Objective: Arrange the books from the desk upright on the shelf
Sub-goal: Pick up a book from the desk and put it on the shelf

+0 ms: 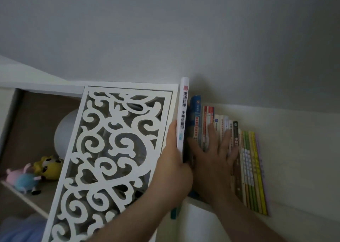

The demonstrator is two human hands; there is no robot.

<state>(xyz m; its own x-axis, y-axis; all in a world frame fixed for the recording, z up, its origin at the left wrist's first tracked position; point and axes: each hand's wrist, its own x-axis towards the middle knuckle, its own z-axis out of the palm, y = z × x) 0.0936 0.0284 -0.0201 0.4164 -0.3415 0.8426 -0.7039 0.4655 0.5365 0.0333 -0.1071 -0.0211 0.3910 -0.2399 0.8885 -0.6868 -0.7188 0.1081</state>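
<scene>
A tall white-spined book stands upright at the left end of a row of books on the shelf, tight against the carved white panel. My left hand grips its lower spine, thumb on the panel side. My right hand lies flat with spread fingers against the spines of the row, pressing on the blue, red and white books. The yellow and green books at the right end lean left.
A white fretwork cabinet door stands left of the books. Behind it, an open compartment holds a white globe lamp and plush toys. A pale wall rises behind the shelf.
</scene>
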